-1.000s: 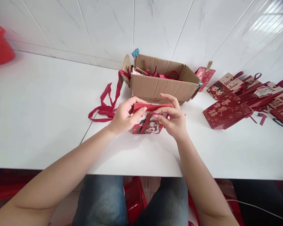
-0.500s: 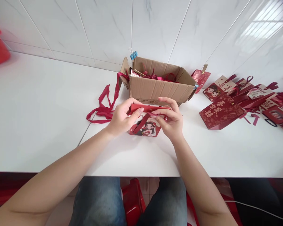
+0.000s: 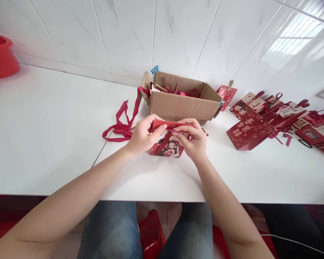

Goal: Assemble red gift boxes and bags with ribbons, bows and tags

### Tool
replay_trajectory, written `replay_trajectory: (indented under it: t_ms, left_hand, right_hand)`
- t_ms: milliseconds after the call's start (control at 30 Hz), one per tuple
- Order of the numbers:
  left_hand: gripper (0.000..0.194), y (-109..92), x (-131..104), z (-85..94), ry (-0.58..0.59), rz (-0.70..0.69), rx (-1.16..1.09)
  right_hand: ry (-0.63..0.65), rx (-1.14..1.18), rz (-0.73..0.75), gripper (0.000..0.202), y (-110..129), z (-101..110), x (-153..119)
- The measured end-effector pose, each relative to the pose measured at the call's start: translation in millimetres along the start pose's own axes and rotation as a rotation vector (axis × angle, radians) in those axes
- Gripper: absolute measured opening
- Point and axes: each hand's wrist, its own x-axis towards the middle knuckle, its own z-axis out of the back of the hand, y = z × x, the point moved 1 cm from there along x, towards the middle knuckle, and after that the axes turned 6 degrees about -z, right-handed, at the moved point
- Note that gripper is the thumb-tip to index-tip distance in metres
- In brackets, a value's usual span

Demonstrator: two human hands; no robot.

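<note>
In front of me a small red gift box (image 3: 170, 148) with a cartoon couple printed on its face rests on the white table. A dark red ribbon strap (image 3: 162, 144) slants down across that face. My left hand (image 3: 145, 135) pinches the left part of the box's red top edge, thumb in front and fingers behind. At the right part of the same edge, my right hand (image 3: 193, 138) is closed, its thumb and index finger pinching near the middle, close to the strap's upper end. What lies between those fingertips is too small to make out.
Behind my hands stands an open cardboard box (image 3: 185, 106) with ribbons and card pieces inside, a blue binder clip (image 3: 154, 69) on its corner. Loose red ribbon (image 3: 121, 126) trails to its left. Several finished-looking gift boxes (image 3: 248, 129) lie at right. A red basin (image 3: 1, 57) sits far left.
My right hand's raised index finger has come down to the box's top edge. The view has shifted slightly; the gift box stays in both hands.
</note>
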Motion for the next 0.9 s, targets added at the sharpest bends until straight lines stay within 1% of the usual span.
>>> replay_trajectory:
  t_ms: [133,200,233,300,333,367,400,467,567,600,667,733,800,900]
  left_hand:
    - [0.022,-2,-2,-0.1,0.008,-0.006,0.000]
    - [0.022,-3,-3,0.3,0.033,0.000,-0.009]
    - [0.022,-4,-4,0.5,0.051,-0.002,-0.019]
    - [0.022,-6,-5,0.9,0.090,-0.023,-0.054]
    - [0.022,-7,-5,0.8,0.108,-0.041,-0.071]
    - [0.021,-7,-6,0.5,0.126,-0.060,-0.079]
    - [0.020,-8,-6,-0.1,0.140,-0.081,-0.071]
    - [0.024,-8,-7,-1.8,0.150,-0.120,0.000]
    - [0.047,-4,-7,-3.1,0.110,-0.152,0.160]
    - [0.052,-3,-7,-2.3,0.096,-0.162,0.200]
    - [0.054,-2,-6,1.8,0.100,-0.191,0.265]
    - [0.053,-5,-5,8.8,0.153,-0.223,0.355]
    - [0.052,-11,-3,17.2,0.215,-0.212,0.479]
    - [0.053,-20,-1,29.6,0.279,-0.095,0.644]
  right_hand:
    - [-0.033,-0.003,0.027,0.007,2,-3,-1]
    - [-0.070,-0.013,0.046,0.003,3,-3,-1]
    - [-0.093,-0.006,0.045,0.005,3,-3,-1]
    - [-0.113,0.035,-0.002,0.021,3,-3,-1]
    - [-0.103,0.055,-0.044,0.028,4,-3,-1]
    - [-0.080,0.067,-0.091,0.031,4,-2,-1]
    - [-0.051,0.071,-0.136,0.029,4,-2,-1]
    - [-0.011,0.058,-0.195,0.021,6,0,-1]
    - [-0.020,0.069,-0.222,0.020,9,2,-1]
    - [-0.024,0.077,-0.224,0.020,10,2,-1]
    - [-0.023,0.081,-0.231,0.020,11,2,-1]
    - [-0.028,0.061,-0.228,0.021,13,2,-1]
    - [-0.032,0.032,-0.211,0.021,16,1,-1]
    - [-0.030,0.009,-0.193,0.021,18,1,-1]
